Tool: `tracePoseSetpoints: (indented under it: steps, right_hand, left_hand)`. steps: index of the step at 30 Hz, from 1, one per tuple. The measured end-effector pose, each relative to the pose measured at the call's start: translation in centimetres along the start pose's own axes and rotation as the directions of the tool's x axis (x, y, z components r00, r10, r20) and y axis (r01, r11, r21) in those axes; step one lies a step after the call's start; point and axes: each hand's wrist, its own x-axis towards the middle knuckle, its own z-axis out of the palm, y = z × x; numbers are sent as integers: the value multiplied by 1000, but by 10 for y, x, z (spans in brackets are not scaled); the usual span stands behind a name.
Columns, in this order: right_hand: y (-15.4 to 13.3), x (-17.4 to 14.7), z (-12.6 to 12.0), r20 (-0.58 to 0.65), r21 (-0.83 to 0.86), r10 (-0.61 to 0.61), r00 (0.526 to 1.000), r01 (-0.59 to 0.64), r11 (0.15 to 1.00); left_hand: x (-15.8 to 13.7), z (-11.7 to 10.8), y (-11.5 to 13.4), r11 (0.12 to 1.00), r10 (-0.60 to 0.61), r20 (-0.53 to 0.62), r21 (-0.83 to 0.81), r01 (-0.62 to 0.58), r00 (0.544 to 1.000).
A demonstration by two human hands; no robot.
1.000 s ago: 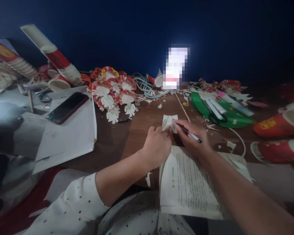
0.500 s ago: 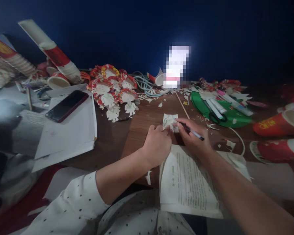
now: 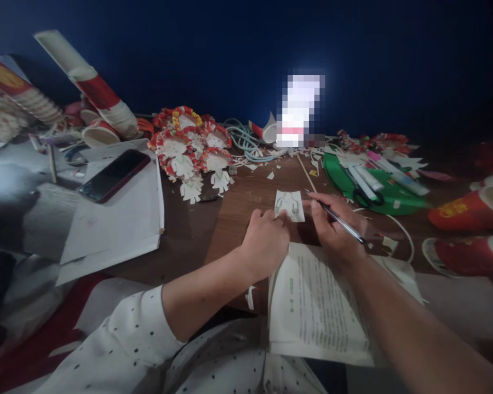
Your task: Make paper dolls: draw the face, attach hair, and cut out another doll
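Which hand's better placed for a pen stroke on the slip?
Right hand, I'd say: it holds the pen, tip beside the slip; left hand has fingertips on it.

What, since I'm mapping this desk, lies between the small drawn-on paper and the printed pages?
The head view shows a bare strip of brown tabletop there, flanked by the left hand and the right hand.
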Motion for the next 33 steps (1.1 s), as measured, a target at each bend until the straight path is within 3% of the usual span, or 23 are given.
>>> tracePoseSetpoints:
  steps: [6,16,22,29,33]
  right_hand:
    - [1,0,0,30,48,5,1000,-7,999]
    - [9,-4,9,224,94,64,972,-87,992]
    - [12,-5,11,240,32,135,961,-147,989]
    - [10,-5,12,222,-20,138,965,-137,990]
    - [13,-6,13,206,-4,118,971,-119,993]
  left_hand:
    - [0,1,0,1000,3,-12,3,-3,1000]
    - [0,-2,1,1000,4,5,27,-4,1000]
    - [0,-2,0,1000,-1,6,26,1,1000]
    - [-2,-1,-2,1000,1,3,12,-1,1000]
    - [-3,1,-2,999,-34,-54,-29,32,998]
